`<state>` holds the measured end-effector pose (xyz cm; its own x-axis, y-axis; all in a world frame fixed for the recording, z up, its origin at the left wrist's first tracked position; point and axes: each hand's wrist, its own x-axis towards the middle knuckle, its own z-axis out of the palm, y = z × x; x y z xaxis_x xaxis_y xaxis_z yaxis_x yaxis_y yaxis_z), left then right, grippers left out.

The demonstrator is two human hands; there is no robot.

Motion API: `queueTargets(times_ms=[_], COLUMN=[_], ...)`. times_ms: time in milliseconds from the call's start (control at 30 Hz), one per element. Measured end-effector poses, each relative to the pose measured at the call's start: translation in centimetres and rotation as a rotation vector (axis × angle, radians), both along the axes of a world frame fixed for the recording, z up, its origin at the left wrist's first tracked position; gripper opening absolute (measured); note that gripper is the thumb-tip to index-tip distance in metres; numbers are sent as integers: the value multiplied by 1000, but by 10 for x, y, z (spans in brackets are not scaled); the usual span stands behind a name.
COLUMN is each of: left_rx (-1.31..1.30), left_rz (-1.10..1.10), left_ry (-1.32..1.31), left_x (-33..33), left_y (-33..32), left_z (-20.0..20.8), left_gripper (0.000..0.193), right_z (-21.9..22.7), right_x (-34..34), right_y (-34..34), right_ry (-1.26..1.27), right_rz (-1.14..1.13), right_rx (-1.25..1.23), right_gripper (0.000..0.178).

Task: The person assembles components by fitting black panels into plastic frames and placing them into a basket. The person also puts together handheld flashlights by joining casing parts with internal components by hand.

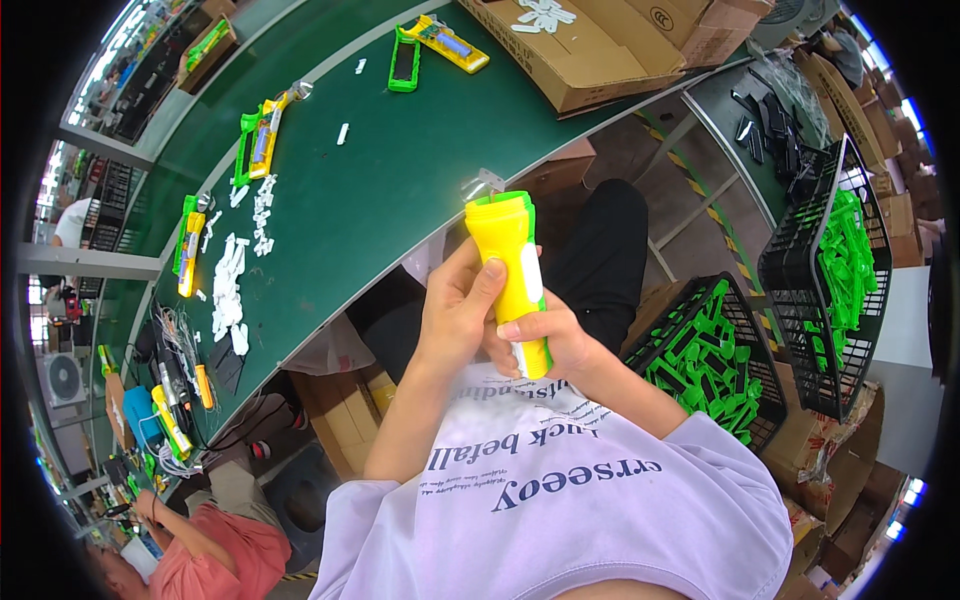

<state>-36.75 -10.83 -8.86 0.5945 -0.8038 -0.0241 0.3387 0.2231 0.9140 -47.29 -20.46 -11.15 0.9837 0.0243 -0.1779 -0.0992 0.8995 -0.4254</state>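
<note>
A yellow and green flashlight (503,232) stands nearly upright over my lap, its wide head pointing away from me. My left hand (452,308) is closed round its left side, thumb on the yellow body. Lower down, my right hand (562,338) grips the right side near the tail, thumb pressed across a white strip. A shiny reflector piece (478,188) sits at the open head, seemingly not seated inside. Beyond it on the green table (370,190) lie opened flashlights (450,45) with green frames beside their yellow shells. Most of my fingertips are hidden behind the body.
White plastic pieces (228,290) lie along the table's left. A cardboard box (600,60) occupies the far right end. Black crates (840,270) of green parts stand at right, one lower. Tools and wires (175,370) lie at left, near another seated person (210,550).
</note>
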Motion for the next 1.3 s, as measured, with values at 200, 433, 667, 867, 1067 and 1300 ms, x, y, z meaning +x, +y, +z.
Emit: queueTargets(times_ms=[200, 433, 667, 867, 1067, 1300], left_rx=[239, 501, 633, 937, 1102, 1610], left_rz=[488, -157, 381, 757, 1024, 728], left_ry=[-782, -1449, -1193, -935, -591, -1123], left_x=[49, 44, 121, 313, 584, 689], left_y=[46, 35, 63, 111, 155, 81], left_z=[18, 56, 37, 42, 21, -31], left_gripper=[50, 72, 54, 65, 58, 62], right_z=[41, 70, 64, -7, -15, 9], right_x=[4, 44, 105, 150, 186, 197], right_y=[-54, -64, -68, -94, -104, -131], right_ry=[233, -320, -423, -169, 166, 374], right_rz=[221, 117, -666, -519, -252, -125], right_rx=[-1650, -2402, -2157, -2157, -2272, -2376], right_gripper=[42, 33, 55, 47, 60, 45])
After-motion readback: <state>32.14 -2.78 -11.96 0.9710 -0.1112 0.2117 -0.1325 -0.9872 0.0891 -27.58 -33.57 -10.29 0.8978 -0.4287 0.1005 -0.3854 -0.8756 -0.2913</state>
